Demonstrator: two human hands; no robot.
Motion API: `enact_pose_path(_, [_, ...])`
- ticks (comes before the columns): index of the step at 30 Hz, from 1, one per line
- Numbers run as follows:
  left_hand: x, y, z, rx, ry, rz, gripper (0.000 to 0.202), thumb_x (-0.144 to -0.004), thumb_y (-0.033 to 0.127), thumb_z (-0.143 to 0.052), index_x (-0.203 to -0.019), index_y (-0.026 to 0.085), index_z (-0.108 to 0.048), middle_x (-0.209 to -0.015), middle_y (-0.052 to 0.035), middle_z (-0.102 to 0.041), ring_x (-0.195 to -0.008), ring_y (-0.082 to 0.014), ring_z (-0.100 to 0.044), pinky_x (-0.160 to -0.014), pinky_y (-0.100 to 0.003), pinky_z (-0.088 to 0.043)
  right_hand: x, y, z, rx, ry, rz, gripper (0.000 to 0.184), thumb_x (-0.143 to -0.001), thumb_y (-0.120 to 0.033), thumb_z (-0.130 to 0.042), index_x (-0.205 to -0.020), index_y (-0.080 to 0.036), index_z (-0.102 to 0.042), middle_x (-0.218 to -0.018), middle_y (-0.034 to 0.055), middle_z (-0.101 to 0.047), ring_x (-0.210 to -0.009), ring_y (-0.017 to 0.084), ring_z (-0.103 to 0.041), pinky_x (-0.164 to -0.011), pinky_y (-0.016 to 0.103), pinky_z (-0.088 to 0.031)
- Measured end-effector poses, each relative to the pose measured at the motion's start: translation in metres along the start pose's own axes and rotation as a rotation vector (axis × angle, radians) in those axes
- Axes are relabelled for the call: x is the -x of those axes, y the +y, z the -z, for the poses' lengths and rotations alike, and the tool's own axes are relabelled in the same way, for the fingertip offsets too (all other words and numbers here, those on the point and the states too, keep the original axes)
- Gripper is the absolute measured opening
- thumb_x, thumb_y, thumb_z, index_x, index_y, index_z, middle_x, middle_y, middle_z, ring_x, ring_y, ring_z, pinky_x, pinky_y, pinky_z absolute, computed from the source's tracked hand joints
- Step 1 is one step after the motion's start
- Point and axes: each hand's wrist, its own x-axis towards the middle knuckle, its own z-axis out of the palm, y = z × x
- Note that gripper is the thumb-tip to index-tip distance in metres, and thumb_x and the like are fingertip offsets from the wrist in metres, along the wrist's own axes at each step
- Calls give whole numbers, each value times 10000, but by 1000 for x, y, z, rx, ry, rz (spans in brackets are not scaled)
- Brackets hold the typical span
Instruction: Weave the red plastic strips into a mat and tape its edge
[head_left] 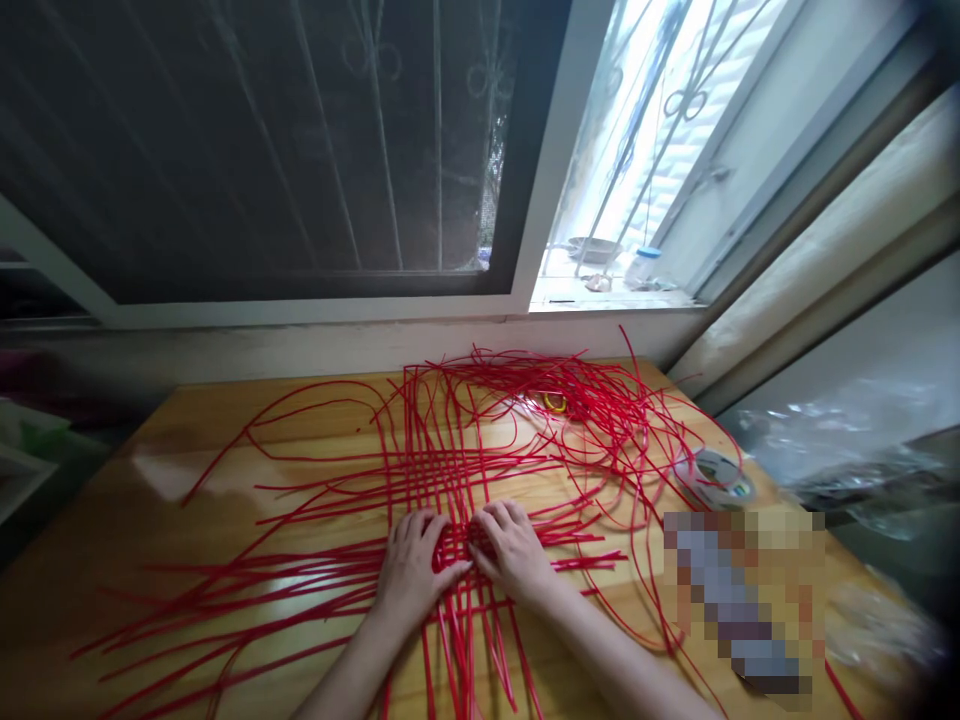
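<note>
From my remote seat, the screened window (300, 150) fills the upper head view, its frame standing above the wooden table (112, 520). On the tabletop I see the woven red strands (448, 488) spread towards me, lengthwise ones crossing sideways ones, with long free ends fanning left and shorter ones right. The crossings bunch closer between the hands; towards the window they sit looser. Beyond them, to the right, a loose heap of red strands (592, 385) sprawls in loops, some trailing near the weave.

My left hand (412, 562) lies over the weave's left side, fingers bent, thumb reaching inward across the strands. My right hand (516, 552) faces it, fingers curled down onto the right side. Both touch the strands, but the fingertips are partly hidden, so I cannot tell whether either one pinches a strand or merely presses.

I judge this to be tightening and straightening of the crossings. I would steady the settled part with one hand, ease one strand at a time with the other, check each over and under, and keep tension even so nothing buckles. Stray loops should stay clear of the tape roll (742, 490) and the small yellow ring (556, 407).
</note>
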Motion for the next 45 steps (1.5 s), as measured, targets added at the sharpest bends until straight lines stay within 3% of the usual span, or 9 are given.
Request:
enact_pose_path(4, [1,0,3,-10,-6,-19,471,-680,457,-639,-1084,233,-550,-1073,-74,-511,-1025,-258,-465,-912,-425,-383,-1,2,2,-5,13,-7,280,-785,-324,-555,-1039,-207,-530,-1037,81,-523,-967,237,-455,-863,394,-386])
enact_pose_path(8, [-9,-4,12,-72,29,-27,684,-619,577,-639,-1180,214,-494,-1158,-102,-476,-1087,-286,-421,-949,-444,-344,-14,8,5,7,61,25,521,-757,-429,-578,-1203,-192,-449,-1147,110,-485,-1079,257,-413,-929,409,-363])
enact_pose_path(11, [-20,-7,14,-128,61,32,750,-613,620,-612,-1209,184,-478,-1198,-126,-455,-1122,-305,-389,-968,-454,-314,-29,11,2,37,90,51,592,-755,-470,-572,-1239,-167,-417,-1184,121,-474,-1132,263,-378,-968,414,-336])
enact_pose_path(17, [-24,-8,5,-163,19,106,763,-595,597,-636,-1216,184,-476,-1167,-128,-472,-1071,-307,-421,-924,-464,-329,-38,11,-9,57,112,39,425,-767,-454,-561,-1097,-194,-493,-1073,92,-517,-1030,254,-429,-904,416,-363])
enact_pose_path(26, [-24,-11,7,-21,8,-3,481,-635,543,-645,-980,215,-577,-982,-59,-529,-940,-244,-464,-857,-396,-384,-33,13,-15,100,123,76,157,-795,-338,-540,-784,-183,-515,-784,49,-533,-788,198,-464,-740,319,-395])
enact_pose_path(32, [-25,-9,9,39,-59,-15,392,-659,520,-641,-882,206,-569,-893,-43,-528,-834,-211,-493,-779,-352,-415,-32,14,-18,70,130,105,133,-796,-271,-540,-706,-185,-493,-714,30,-544,-731,174,-468,-671,278,-391])
enact_pose_path(38, [-23,-9,10,28,-27,-22,392,-653,530,-640,-873,212,-573,-877,-37,-519,-838,-215,-494,-792,-367,-418,-32,13,-14,76,124,108,109,-795,-269,-542,-733,-187,-505,-739,33,-549,-751,177,-479,-709,291,-403])
enact_pose_path(41, [-24,-14,12,23,71,8,391,-714,509,-589,-976,219,-562,-966,-55,-518,-924,-227,-487,-850,-387,-406,-36,10,-9,44,131,87,88,-807,-263,-526,-858,-191,-531,-846,51,-562,-829,192,-493,-775,321,-409])
enact_pose_path(45, [-30,-21,14,-66,151,66,431,-763,464,-539,-1116,218,-520,-1101,-80,-488,-1047,-252,-443,-928,-417,-364,-46,7,-5,22,132,78,261,-811,-278,-528,-1059,-202,-505,-1011,72,-553,-971,214,-476,-876,365,-389])
